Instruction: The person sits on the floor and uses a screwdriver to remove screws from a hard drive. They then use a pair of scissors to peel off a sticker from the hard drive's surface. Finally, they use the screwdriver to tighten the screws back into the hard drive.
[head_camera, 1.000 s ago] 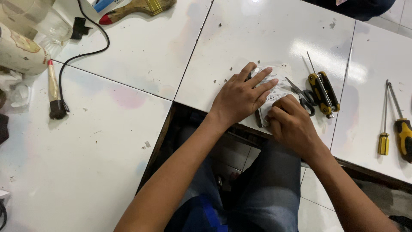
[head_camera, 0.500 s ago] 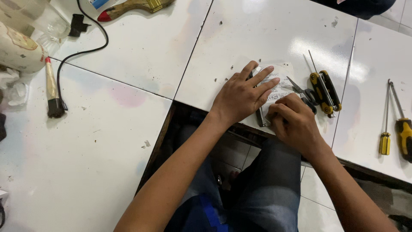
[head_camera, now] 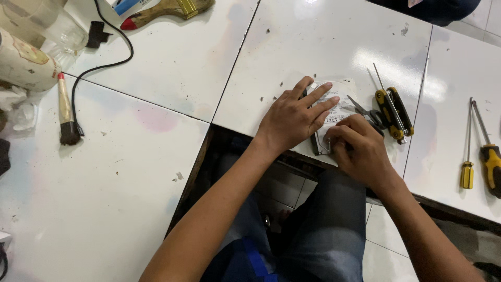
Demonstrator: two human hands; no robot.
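Note:
A silver hard drive [head_camera: 340, 98] with a white label lies flat on the white tiled table [head_camera: 323, 42], at the table's near edge. My left hand [head_camera: 292, 117] rests palm down on it with fingers spread, holding it in place. My right hand [head_camera: 360, 149] is curled at the drive's near right corner, fingertips pinched together against the casing. Whatever sits between those fingers is hidden.
Small pliers [head_camera: 365, 110] and a yellow-black folding key set [head_camera: 394, 112] lie right of the drive. Two yellow-handled screwdrivers [head_camera: 480, 162] sit farther right. A small brush [head_camera: 65, 112], black cable [head_camera: 99, 62], can [head_camera: 23, 65] and wooden paintbrush [head_camera: 167, 8] lie left. A dark gap [head_camera: 224, 156] opens below.
My right hand has shifted slightly left along the drive's near edge, toward its corner. My left hand stays flat on the drive.

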